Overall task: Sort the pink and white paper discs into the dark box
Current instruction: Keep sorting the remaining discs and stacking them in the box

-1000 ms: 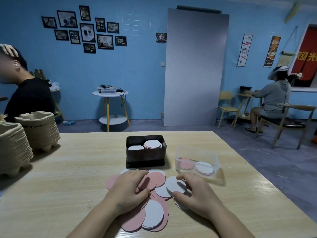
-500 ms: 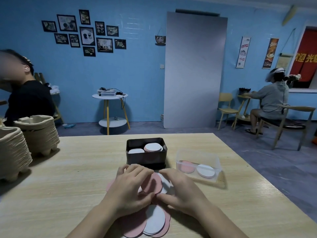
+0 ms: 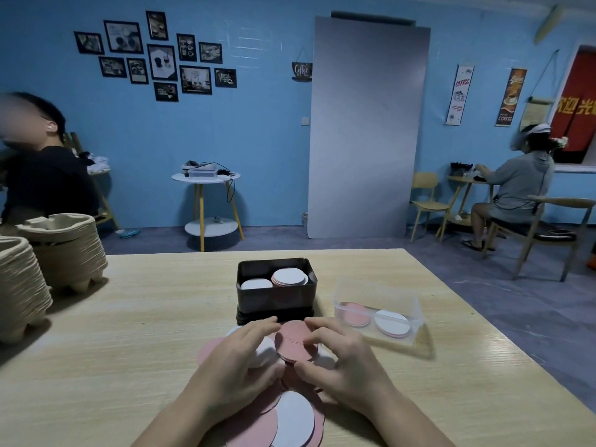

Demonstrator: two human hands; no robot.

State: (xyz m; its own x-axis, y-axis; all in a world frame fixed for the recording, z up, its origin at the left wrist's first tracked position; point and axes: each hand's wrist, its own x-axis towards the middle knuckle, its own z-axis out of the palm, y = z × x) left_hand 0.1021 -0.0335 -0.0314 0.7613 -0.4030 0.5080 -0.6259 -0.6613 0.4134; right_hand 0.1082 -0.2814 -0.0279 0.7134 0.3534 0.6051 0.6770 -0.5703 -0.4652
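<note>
Both forearms bare, converging just short of the dark box. Left hand: fingers curved against left edge of the pink disc, thumb beneath. Right hand: fingertips curled over its right edge (thumb under), a pinching grip.

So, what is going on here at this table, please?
A person is sorting paper discs on a wooden table. The left hand and the right hand together hold a small pink stack just in front of the dark box, which already contains two piles with white discs on top. More loose discs, pink and white, lie near the wrists. A clear container to the right holds one pink and one white pile.
</note>
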